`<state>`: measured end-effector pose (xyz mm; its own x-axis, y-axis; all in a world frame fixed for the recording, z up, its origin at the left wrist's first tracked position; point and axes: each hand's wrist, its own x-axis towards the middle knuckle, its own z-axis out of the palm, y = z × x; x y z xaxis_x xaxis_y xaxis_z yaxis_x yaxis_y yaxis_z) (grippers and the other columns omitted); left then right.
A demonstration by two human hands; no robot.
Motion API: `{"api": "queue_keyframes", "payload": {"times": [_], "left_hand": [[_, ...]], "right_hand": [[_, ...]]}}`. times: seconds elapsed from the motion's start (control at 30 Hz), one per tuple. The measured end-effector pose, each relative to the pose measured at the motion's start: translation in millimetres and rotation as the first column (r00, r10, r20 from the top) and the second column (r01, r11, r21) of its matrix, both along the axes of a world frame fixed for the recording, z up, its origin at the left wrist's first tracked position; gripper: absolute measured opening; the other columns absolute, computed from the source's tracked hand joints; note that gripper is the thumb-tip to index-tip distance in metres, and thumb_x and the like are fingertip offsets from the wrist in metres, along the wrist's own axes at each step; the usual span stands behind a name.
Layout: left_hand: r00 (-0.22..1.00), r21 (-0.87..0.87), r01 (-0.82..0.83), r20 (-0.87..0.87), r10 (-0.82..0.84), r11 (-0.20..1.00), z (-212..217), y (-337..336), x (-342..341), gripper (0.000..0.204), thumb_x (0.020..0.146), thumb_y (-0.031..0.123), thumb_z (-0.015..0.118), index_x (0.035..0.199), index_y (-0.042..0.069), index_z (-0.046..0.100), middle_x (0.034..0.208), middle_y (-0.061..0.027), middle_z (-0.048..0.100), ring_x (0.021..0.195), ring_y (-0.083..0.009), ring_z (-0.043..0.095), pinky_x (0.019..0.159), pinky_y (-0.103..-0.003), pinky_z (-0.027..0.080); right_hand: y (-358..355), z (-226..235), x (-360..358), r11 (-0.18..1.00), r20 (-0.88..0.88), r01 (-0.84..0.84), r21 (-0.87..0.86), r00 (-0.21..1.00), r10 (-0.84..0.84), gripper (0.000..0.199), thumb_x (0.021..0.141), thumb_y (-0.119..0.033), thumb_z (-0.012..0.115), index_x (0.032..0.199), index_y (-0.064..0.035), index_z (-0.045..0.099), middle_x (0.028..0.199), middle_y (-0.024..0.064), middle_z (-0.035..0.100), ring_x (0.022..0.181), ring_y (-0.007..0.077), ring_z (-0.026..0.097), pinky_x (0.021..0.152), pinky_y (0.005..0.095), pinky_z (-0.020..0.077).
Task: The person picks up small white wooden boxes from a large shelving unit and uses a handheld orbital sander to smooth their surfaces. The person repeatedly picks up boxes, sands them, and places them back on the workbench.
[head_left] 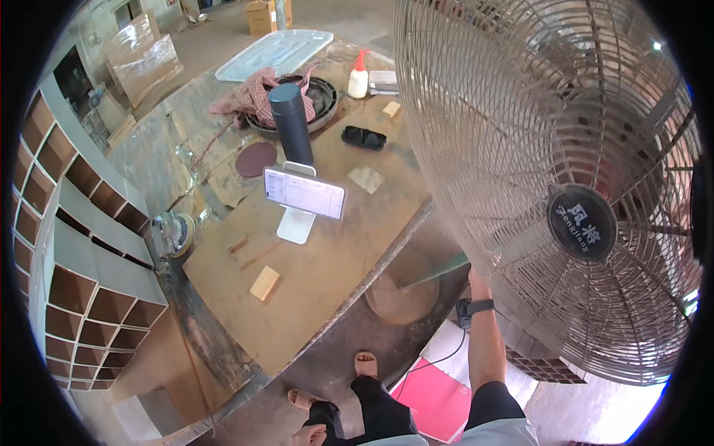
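A large standing fan (476,149) with a round wire cage fills the right side. My right arm reaches up to the cage's lower left edge, and my right hand (478,281) is by the top of the fan's green pole (439,271). The cage hides its fingers, so I cannot tell whether they grip the fan. A dark band with a small black device (464,312) is at that wrist. Low in view, beside my thigh, my left hand (309,435) is curled closed, with nothing seen in it.
On the workbench (320,297) stand a phone (305,193) on a white holder, a dark flask (291,123) and a glue bottle (358,78). Wood blocks and a sander (175,233) lie there too. The fan's round base (401,301) is on the floor; cubby shelves (82,297) stand left.
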<state>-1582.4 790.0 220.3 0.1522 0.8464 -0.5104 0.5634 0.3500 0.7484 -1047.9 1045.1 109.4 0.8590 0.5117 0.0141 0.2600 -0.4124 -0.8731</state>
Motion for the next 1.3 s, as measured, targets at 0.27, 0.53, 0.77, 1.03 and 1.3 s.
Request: {"api": "queue_keyframes", "payload": {"times": [0.27,0.53,0.77,1.03,1.3], "left_hand": [[1.0,-0.024,-0.005,-0.027,0.004,1.0,-20,-10,-5,0.023,0.092,0.012,0.062,0.112,0.001,0.067,0.105,-0.0197,0.07,0.098,-0.0308,0.068,0.086,-0.038,0.053],[1.0,-0.023,0.01,-0.005,-0.011,1.0,-12,1,1,0.023,0.091,0.01,0.063,0.112,0.0,0.067,0.104,-0.0197,0.07,0.097,-0.0318,0.068,0.086,-0.039,0.053],[0.999,-0.059,0.002,-0.035,-0.004,0.998,-8,4,3,0.023,0.091,0.011,0.062,0.111,0.001,0.067,0.106,-0.02,0.069,0.099,-0.0326,0.067,0.087,-0.039,0.053],[1.0,-0.095,-0.002,-0.028,-0.001,0.996,-6,10,12,0.023,0.09,0.013,0.063,0.111,0.002,0.068,0.107,-0.0201,0.069,0.101,-0.0338,0.067,0.089,-0.041,0.052],[0.997,0.004,-0.02,-0.081,0.02,1.0,-14,5,5,0.028,0.09,0.021,0.064,0.112,0.004,0.068,0.107,-0.0199,0.069,0.1,-0.0334,0.067,0.088,-0.041,0.052]], "right_hand": [[-1,-1,3,1.0,-0.003,0.003,0.008,1.0,-0.003,0.045,0.084,-0.025,0.069,0.119,0.0013,0.056,0.111,0.0202,0.062,0.103,0.0279,0.06,0.088,0.0384,0.0473],[4,4,8,1.0,0.012,0.002,0.009,1.0,-0.002,0.043,0.084,-0.025,0.069,0.117,0.001,0.058,0.108,0.0197,0.063,0.101,0.0277,0.061,0.086,0.0384,0.0479],[6,9,6,1.0,0.012,0.005,0.002,1.0,-0.005,0.041,0.084,-0.025,0.069,0.115,0.0007,0.059,0.106,0.0192,0.063,0.1,0.0276,0.061,0.085,0.0383,0.0485],[-1,9,1,1.0,-0.005,0.004,-0.004,1.0,-0.004,0.039,0.084,-0.025,0.069,0.113,0.0004,0.06,0.104,0.0187,0.064,0.098,0.0274,0.062,0.084,0.0383,0.0491],[-8,14,-1,1.0,-0.045,0.012,-0.024,0.999,-0.013,0.037,0.084,-0.024,0.069,0.111,0.0,0.061,0.101,0.0182,0.065,0.096,0.0273,0.063,0.083,0.0382,0.0496]]}}
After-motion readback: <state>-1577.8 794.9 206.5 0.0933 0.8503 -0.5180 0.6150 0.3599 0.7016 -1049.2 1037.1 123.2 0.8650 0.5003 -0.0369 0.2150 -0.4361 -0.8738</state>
